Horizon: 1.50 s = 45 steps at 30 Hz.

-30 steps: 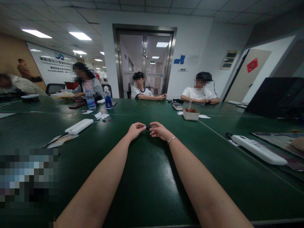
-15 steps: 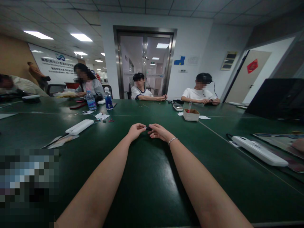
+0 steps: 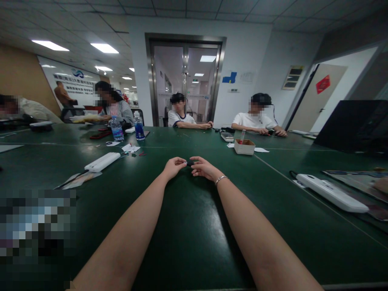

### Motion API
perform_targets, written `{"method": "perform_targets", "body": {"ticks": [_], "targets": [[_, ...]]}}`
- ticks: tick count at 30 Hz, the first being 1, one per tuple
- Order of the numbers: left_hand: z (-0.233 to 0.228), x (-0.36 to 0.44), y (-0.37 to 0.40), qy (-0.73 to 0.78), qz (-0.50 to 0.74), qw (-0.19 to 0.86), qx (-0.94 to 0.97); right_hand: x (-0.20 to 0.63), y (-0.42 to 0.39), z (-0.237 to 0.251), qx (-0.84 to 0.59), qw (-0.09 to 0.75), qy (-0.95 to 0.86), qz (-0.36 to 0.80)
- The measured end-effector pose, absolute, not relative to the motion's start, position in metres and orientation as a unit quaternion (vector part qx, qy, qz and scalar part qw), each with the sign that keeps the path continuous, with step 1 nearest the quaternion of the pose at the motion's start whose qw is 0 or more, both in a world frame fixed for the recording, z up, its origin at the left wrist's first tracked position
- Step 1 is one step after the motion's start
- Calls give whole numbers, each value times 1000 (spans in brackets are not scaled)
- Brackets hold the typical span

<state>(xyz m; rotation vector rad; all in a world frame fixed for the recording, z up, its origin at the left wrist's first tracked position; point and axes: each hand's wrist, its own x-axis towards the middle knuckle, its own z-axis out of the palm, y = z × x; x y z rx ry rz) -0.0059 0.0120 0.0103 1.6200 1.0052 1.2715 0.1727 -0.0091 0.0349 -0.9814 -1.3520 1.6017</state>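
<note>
In the head view, a small dark, slim object (image 3: 189,163) is held just above the green table, between my two hands. My left hand (image 3: 174,168) pinches its left end between thumb and fingertips. On the other side, my right hand (image 3: 204,168), with a silver bracelet at the wrist, has thumb and fingers around the right end, the index finger slightly raised. Most of the object is covered by my fingertips, so its kind cannot be made out.
A white power strip (image 3: 102,162) lies to the left, another white device (image 3: 332,193) to the right. Beyond my hands are a small box (image 3: 244,147), paper scraps (image 3: 131,148) and two bottles (image 3: 139,128). People sit across the green table (image 3: 194,242).
My right index finger has lifted a little and the right fingers have loosened around the dark object. The left hand keeps its pinch. A person in the background has moved right.
</note>
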Motion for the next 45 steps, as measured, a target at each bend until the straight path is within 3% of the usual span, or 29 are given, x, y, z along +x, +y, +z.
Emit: {"method": "perform_targets", "body": {"ticks": [22, 45], "targets": [[20, 0, 2, 412, 453, 434, 660, 186, 2, 22, -322, 403, -485, 706], [6, -1, 16, 432, 456, 420, 655, 186, 8, 20, -331, 399, -484, 704]]}}
